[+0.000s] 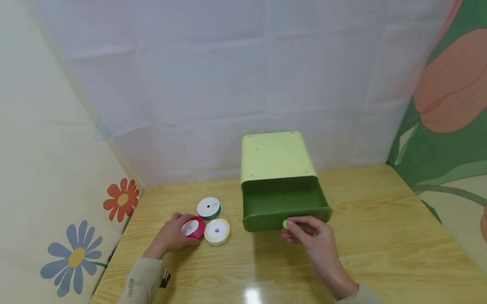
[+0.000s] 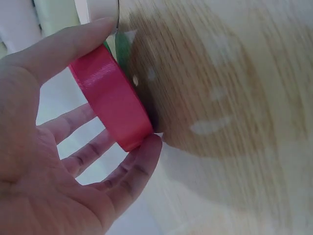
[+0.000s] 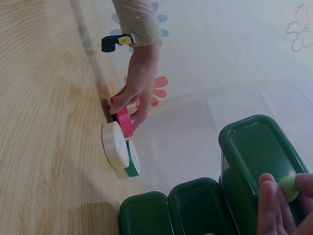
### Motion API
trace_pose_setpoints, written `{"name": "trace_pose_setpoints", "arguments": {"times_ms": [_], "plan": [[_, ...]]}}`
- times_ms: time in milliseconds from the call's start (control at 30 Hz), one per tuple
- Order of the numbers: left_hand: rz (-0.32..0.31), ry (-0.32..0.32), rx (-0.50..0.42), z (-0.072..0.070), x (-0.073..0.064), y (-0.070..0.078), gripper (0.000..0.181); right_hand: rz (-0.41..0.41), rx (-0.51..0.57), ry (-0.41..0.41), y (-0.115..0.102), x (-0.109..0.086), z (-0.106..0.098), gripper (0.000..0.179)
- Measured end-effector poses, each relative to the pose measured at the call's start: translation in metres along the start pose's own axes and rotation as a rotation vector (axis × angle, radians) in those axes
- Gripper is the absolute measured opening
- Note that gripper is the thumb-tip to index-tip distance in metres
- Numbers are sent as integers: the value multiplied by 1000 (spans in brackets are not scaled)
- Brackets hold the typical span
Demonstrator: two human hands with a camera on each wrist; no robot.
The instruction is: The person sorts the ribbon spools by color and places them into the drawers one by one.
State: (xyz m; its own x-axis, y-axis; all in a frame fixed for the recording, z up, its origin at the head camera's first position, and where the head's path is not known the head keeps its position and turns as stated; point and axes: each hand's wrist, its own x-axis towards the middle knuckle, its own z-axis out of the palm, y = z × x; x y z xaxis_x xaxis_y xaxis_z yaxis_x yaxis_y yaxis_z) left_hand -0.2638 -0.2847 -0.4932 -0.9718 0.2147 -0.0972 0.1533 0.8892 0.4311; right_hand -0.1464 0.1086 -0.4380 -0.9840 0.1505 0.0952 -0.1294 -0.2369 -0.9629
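Observation:
My left hand (image 1: 175,234) grips a spool of pinkish-red ribbon (image 2: 113,100), thumb on one side and fingertips on the other. Whether that spool touches the table cannot be told. Right beside it lie a cream ribbon spool (image 1: 217,232) and, farther back, a green ribbon spool (image 1: 209,209), both with white faces. My right hand (image 1: 316,243) pinches the light green round knob (image 3: 288,188) of a dark green drawer (image 1: 268,222). This top drawer stands pulled out of a pale green cabinet (image 1: 275,154), and its visible inside holds nothing.
Two more dark green drawer fronts (image 3: 199,205) sit pushed in below the pulled-out one. The wooden table (image 1: 378,236) meets a white sheet (image 1: 206,89) behind the cabinet. Flower-patterned panels (image 1: 74,190) stand along the left and right sides.

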Motion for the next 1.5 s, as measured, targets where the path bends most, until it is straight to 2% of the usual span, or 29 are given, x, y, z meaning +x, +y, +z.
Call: {"name": "trace_pose_setpoints", "arguments": {"times_ms": [233, 500, 700, 833, 967, 1133, 1267, 1500], "plan": [[-30, -19, -23, 3, 5, -4, 82, 5, -1, 6, 0, 0, 0, 22], [-32, 38, -17, 1, 0, -4, 86, 10, 1, -1, 1, -1, 0, 21], [-41, 72, -97, -6, -3, -2, 90, -1, 0, -11, 1, -1, 0, 23], [-19, 96, -162, -13, -6, 6, 90, -5, 0, -16, 1, -1, -1, 24], [29, 135, -212, -21, -8, 17, 86, -6, -1, -17, 1, -1, -1, 24], [61, 142, -258, -30, -11, 32, 84, -8, -3, -16, 0, -1, -2, 24], [78, 147, -284, -36, -14, 44, 86, -4, -8, -15, 0, -1, -1, 24], [147, 173, -312, -44, -16, 70, 92, 6, -15, -10, 0, -1, -2, 24]]}}
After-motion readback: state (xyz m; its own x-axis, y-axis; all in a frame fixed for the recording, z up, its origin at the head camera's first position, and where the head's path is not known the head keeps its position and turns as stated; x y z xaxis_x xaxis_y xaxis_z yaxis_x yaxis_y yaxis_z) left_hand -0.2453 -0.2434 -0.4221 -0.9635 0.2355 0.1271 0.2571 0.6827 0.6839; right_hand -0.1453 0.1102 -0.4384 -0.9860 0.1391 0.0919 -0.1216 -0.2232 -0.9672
